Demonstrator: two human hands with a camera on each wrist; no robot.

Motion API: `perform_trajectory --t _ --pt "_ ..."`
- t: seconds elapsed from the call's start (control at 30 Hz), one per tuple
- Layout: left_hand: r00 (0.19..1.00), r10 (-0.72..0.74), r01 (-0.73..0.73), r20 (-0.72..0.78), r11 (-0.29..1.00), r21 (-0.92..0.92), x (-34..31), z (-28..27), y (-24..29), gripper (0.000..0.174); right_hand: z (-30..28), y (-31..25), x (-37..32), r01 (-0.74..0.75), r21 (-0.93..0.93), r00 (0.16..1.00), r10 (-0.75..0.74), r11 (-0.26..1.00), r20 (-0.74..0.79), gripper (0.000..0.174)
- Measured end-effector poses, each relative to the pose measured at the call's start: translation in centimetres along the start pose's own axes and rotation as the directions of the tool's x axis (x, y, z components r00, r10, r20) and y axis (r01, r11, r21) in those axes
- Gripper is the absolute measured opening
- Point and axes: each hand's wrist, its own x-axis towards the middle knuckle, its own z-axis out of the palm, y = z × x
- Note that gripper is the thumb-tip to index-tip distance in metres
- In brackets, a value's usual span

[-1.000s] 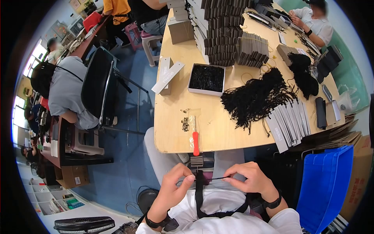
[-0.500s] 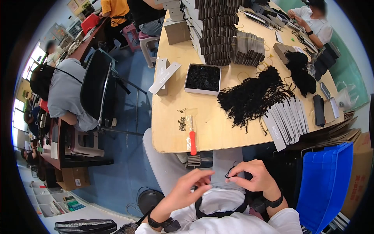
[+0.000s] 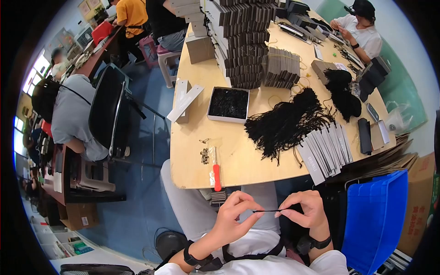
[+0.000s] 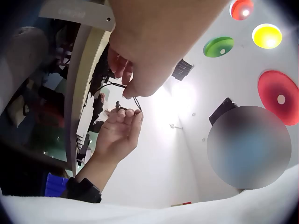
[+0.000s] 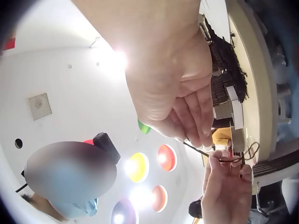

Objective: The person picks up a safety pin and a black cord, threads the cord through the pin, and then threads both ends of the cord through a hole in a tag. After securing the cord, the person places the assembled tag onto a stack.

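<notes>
A thin black cord point(image 3: 268, 211) stretches between my two hands above my lap. My left hand point(image 3: 236, 214) pinches one end between thumb and fingertips. The other end is pinched by my right hand point(image 3: 306, 208), thumb against forefinger. In the left wrist view, part of the cord point(image 4: 138, 103) bends in a loop between the hands. A loose loop of the cord point(image 5: 254, 150) sticks out past the left hand's fingers in the right wrist view. A pile of similar black cords point(image 3: 284, 121) lies on the table beyond the hands.
Fanned grey tags point(image 3: 323, 153) lie by the cord pile. A white box point(image 3: 229, 118) of small black pieces, a red-handled tool point(image 3: 217, 178) and tall tag stacks point(image 3: 247, 55) share the table point(image 3: 192, 151). A blue bin point(image 3: 376, 220) stands at my right; another person point(image 3: 366, 34) sits across.
Half a second ago the left hand was off the cord, fingers spread, while the right held it. Now both pinch it, pulled straight. The head view has shifted slightly.
</notes>
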Motion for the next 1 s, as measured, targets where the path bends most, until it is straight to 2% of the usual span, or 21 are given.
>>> perform_trajectory --t 0.2,0.27,0.37,0.5,0.57,0.8,0.9,0.97,1.0 --pt "0.999 0.004 0.002 0.047 0.992 -0.127 0.2 -0.3 -0.3 0.014 -0.4 0.3 -0.2 -0.025 0.034 0.999 0.027 0.999 -0.033 0.007" --pt "0.955 -0.251 0.278 0.158 0.943 -0.182 -0.1 -0.7 0.4 0.016 -0.5 0.6 -0.4 -0.039 0.085 0.997 0.044 0.996 -0.058 0.007" --pt "0.935 -0.309 0.341 0.172 0.916 -0.211 -0.7 -0.9 0.1 0.019 -0.7 1.0 -0.6 -0.053 0.151 0.994 0.067 0.987 -0.092 0.007" --pt "0.943 -0.291 0.324 0.163 0.914 -0.244 -1.8 -1.0 -0.7 0.022 -1.0 1.5 -0.9 -0.060 0.206 0.991 0.083 0.977 -0.105 0.007" --pt "0.931 -0.335 0.365 0.146 0.849 -0.382 -2.1 -0.9 -0.8 0.022 -1.0 1.6 -1.0 -0.068 0.285 0.983 0.114 0.956 -0.145 0.006" --pt "0.923 -0.373 0.383 0.096 0.870 -0.311 -2.7 -0.9 -0.5 0.017 -1.1 2.2 -1.5 -0.087 0.309 0.980 0.137 0.947 -0.142 0.005" --pt "0.925 -0.378 0.365 0.029 0.867 -0.339 -2.7 -1.0 -0.3 0.025 -1.4 2.5 -1.8 -0.116 0.271 0.978 0.157 0.955 -0.134 0.004" --pt "0.911 -0.409 0.332 0.047 0.664 -0.670 -2.3 -1.4 -0.3 0.033 -1.6 3.1 -2.1 -0.183 0.243 0.974 0.209 0.953 -0.086 0.004" --pt "0.910 -0.414 0.293 0.037 0.575 -0.764 -2.1 -1.5 -0.7 0.035 -1.6 3.1 -2.2 -0.182 0.242 0.974 0.209 0.953 -0.088 0.004"
